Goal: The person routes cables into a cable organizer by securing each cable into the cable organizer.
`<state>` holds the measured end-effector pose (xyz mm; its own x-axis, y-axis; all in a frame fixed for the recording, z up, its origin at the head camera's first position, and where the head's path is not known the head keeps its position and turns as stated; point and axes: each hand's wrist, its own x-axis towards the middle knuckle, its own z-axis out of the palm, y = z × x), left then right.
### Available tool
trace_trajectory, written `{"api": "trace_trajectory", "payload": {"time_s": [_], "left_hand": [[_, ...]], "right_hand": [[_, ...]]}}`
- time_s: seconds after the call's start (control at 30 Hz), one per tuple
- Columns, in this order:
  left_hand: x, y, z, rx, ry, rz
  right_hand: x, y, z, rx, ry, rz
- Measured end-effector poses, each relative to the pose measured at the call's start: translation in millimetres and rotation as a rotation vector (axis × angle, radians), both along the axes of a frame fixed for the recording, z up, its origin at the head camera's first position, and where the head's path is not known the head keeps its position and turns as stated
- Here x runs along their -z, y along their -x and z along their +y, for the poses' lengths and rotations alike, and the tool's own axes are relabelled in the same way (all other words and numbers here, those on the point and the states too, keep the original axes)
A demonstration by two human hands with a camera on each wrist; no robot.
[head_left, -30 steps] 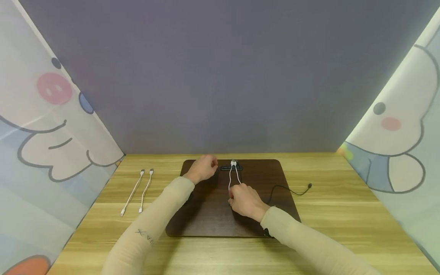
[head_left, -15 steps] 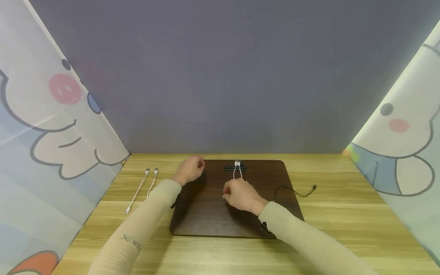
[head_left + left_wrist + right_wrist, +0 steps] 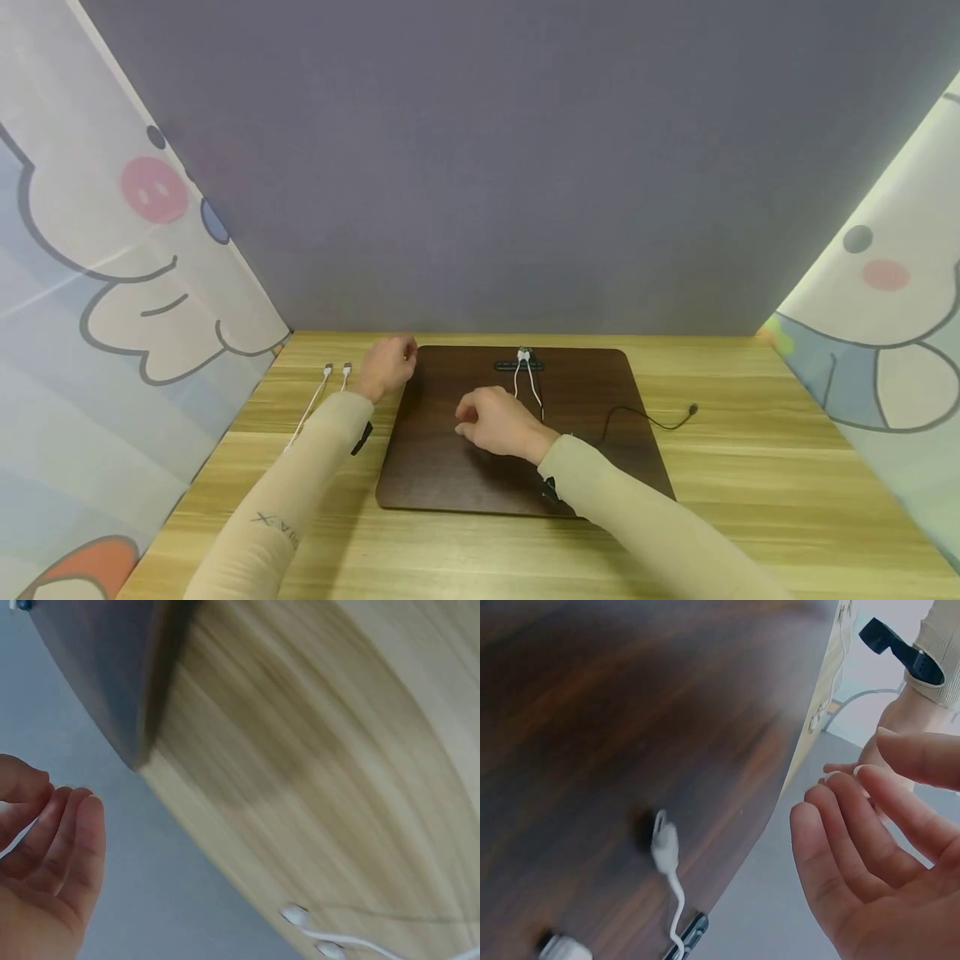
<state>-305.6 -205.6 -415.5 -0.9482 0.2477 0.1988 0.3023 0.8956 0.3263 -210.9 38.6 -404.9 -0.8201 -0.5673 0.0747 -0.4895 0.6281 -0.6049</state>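
Observation:
My left hand (image 3: 387, 365) hovers beside the board's far left corner, fingers loosely bent and holding nothing; the left wrist view shows its empty fingertips. Near it on the table are two white USB cables (image 3: 327, 370), partly hidden by my left sleeve. My right hand (image 3: 498, 421) hangs over the middle of the dark brown board (image 3: 427, 475), likewise empty, fingers relaxed. A black cable holder (image 3: 504, 365) sits at the board's far edge. Two white cables (image 3: 535, 385) run from it toward the right hand; one white plug (image 3: 665, 844) shows on the board in the right wrist view.
A black cable (image 3: 637, 412) runs over the board's right edge onto the wooden table (image 3: 780, 483). A grey panel (image 3: 480, 183) stands behind the table, with cartoon-printed sheets (image 3: 112, 333) at both sides. Each wrist wears a black strap.
My left hand has moved left, from beside the cable holder to the board's left corner. My right hand has drawn left, away from the white cables' near ends. The view has shifted slightly.

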Motion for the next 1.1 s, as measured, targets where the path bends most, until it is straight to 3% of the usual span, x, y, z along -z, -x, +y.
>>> {"api": "trace_trajectory", "payload": {"time_s": [0.27, 0.5, 0.67, 0.87, 1.1], "left_hand": [[3.4, -1.1, -30.5, -0.104, 0.006, 0.012], [2.7, -3.4, -53.3, -0.235, 0.069, -0.133], [3.7, -5.1, -62.3, -0.266, 0.122, -0.206], [4.1, -8.4, -65.3, -0.314, 0.117, -0.302], [6.0, -7.5, -70.3, -0.342, 0.101, -0.344]], "right_hand": [[0.3, -0.3, -14, -0.009, -0.003, -0.033], [1.1, -0.5, -24, -0.028, -0.028, 0.003], [1.0, -1.3, -29, -0.047, -0.043, 0.013], [1.6, -4.3, -33, -0.076, -0.058, -0.008], [2.5, -6.9, -35, -0.089, -0.069, -0.016]]}}
